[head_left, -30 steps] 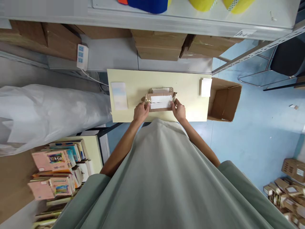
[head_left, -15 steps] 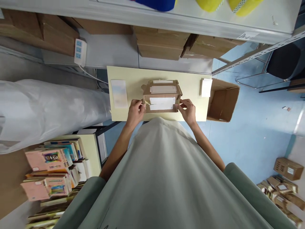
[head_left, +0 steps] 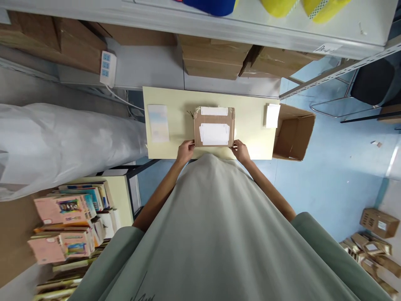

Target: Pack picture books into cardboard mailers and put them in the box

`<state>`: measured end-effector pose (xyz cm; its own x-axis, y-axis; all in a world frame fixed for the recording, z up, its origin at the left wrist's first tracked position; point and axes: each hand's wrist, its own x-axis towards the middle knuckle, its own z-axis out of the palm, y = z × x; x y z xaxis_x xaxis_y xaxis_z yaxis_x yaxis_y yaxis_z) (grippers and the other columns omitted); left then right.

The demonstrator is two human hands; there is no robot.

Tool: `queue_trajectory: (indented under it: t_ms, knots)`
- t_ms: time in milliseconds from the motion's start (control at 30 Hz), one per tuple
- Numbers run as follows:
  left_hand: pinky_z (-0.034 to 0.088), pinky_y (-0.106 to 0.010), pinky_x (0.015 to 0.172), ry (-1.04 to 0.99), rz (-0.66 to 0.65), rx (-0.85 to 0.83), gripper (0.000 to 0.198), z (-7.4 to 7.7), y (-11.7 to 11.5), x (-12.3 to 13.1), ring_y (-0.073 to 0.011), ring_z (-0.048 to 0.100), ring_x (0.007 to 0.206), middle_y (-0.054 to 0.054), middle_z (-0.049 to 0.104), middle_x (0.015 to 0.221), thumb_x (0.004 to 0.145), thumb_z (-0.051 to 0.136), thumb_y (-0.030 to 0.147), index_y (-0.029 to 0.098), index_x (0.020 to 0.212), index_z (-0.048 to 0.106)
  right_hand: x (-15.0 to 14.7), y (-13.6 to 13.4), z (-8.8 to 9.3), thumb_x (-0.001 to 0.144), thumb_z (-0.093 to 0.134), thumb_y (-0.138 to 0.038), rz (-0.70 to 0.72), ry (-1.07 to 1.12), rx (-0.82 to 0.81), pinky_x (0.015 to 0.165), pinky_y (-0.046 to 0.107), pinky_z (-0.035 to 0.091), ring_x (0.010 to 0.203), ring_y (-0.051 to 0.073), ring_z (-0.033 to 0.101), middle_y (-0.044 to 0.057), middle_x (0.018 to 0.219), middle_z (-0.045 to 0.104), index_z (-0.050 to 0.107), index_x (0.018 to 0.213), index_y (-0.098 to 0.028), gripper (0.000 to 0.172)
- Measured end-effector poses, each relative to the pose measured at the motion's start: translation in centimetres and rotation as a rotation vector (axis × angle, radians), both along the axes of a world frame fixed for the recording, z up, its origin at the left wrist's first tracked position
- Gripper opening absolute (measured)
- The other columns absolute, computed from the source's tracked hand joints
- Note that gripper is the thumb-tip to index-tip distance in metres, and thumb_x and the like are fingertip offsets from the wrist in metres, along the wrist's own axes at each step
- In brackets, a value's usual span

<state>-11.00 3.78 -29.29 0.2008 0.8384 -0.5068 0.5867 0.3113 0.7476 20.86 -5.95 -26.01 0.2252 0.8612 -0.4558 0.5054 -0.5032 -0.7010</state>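
A small brown cardboard box [head_left: 214,119] lies on the cream table [head_left: 175,96], its top facing me. White paper labels [head_left: 214,134] cover much of that top, and clear tape glints at its far corners. My left hand [head_left: 186,151] is closed at the near left corner, thumb and fingers pinching the box edge. At the near right corner my right hand [head_left: 240,151] is likewise closed on the box. The undersides of both grips are hidden.
A printed sheet [head_left: 158,123] lies on the table's left, a stack of white slips [head_left: 272,116] on its right. An open carton [head_left: 293,131] stands beyond the right edge. Cardboard boxes [head_left: 216,56] sit behind, under a metal shelf [head_left: 244,33]. Books [head_left: 67,209] fill the lower left.
The box has gone from tilted, with two faces showing, to lying with one labelled face up. Both hands have moved slightly nearer me and closer together.
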Motion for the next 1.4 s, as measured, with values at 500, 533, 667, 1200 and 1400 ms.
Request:
queue_trajectory:
  t_ms: [500,533,667,1200,1400]
  knots:
    - [0.060,-0.045,0.117,-0.064,0.100,0.065,0.037,1.6,6.6,3.7,-0.0292,0.080,0.124,-0.015,0.083,0.135,0.095,0.061,0.018,0.017,0.128,0.079,3.5,5.9,-1.2,0.093,0.071,-0.061,-0.179,0.216,0.079,0.104,0.055,0.069,0.106,0.032,0.083,0.015,0.118,0.086,0.078,0.110,-0.021,0.044]
    - [0.061,-0.045,0.116,-0.065,0.111,0.068,0.037,1.8,6.7,4.0,-0.0291,0.080,0.122,-0.014,0.084,0.132,0.094,0.063,0.018,0.018,0.127,0.078,3.2,6.1,-1.0,0.093,0.070,-0.059,-0.169,0.204,0.080,0.103,0.055,0.069,0.105,0.031,0.083,0.014,0.115,0.086,0.078,0.107,-0.022,0.041]
    - [0.063,-0.046,0.112,-0.078,0.181,0.070,0.041,2.8,6.3,3.8,-0.0282,0.079,0.117,-0.014,0.083,0.129,0.091,0.069,0.024,0.019,0.131,0.074,2.3,5.8,0.6,0.094,0.065,-0.054,-0.156,0.198,0.135,0.099,0.052,0.070,0.098,0.030,0.083,0.011,0.106,0.085,0.075,0.105,-0.023,0.035]
    - [0.064,-0.051,0.110,-0.192,0.139,-0.028,0.082,4.8,2.7,1.6,-0.0348,0.070,0.138,-0.015,0.071,0.146,0.074,0.075,0.022,0.026,0.155,0.061,1.6,3.1,1.6,0.089,0.068,-0.083,-0.239,0.276,0.108,0.105,0.053,0.071,0.103,0.030,0.083,0.011,0.112,0.086,0.079,0.101,-0.025,0.061]
    - [0.056,-0.055,0.124,-0.152,0.140,-0.056,0.097,6.4,2.9,1.2,-0.0389,0.060,0.156,-0.020,0.061,0.167,0.088,0.091,0.051,0.028,0.171,0.047,1.6,3.4,3.2,0.093,0.057,-0.095,-0.268,0.198,0.119,0.103,0.051,0.070,0.106,0.030,0.081,0.013,0.113,0.086,0.077,0.110,-0.023,0.076]
